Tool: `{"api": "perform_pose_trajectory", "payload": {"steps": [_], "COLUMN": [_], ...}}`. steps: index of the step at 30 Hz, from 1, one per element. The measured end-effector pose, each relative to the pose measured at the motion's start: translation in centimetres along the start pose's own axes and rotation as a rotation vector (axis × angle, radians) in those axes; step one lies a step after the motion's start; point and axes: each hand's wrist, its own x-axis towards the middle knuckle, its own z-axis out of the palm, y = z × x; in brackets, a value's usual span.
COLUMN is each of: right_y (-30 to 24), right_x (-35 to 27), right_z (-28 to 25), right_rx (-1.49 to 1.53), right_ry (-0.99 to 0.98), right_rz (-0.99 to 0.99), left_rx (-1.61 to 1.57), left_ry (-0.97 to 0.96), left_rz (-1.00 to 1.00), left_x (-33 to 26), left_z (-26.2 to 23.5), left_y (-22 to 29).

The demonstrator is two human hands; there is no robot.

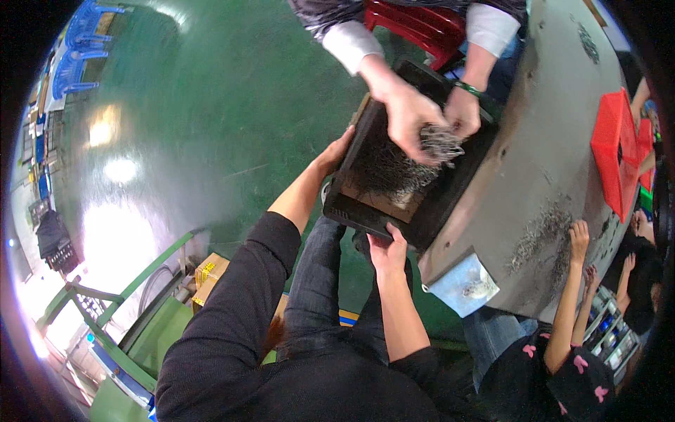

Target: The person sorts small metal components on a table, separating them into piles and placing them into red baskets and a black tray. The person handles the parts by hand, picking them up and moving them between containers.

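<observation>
I hold a black plastic tray above my lap. My left hand is closed on its left side. At the near edge my right hand grips the rim, thumb on top. Thin dark metal pieces lie tangled over the tray's brownish bottom. Across from me, another person's hands reach in with a clump of thin silvery metal pieces; motion blurs them.
To the right, a grey table bears scattered metal pieces and a red bin. A blue sheet hangs at its corner. Another person's hand touches the table. A red stool and a green frame stand nearby.
</observation>
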Motion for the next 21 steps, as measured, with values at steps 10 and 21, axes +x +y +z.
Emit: {"api": "perform_pose_trajectory", "payload": {"steps": [10,21], "right_y": [-1.0,-0.8], "right_x": [-5.3,-8.2], "right_z": [2.2,2.6], "right_rx": [-0.194,-0.166], "right_ry": [0.049,0.039], "right_rz": [-0.049,0.019], "left_rx": [-0.005,0.488], "left_ry": [-0.178,0.028], "left_rz": [0.189,0.467], "left_x": [1.1,5.3], "left_z": [-3.0,-3.2], "left_y": [-1.0,-4.5]}}
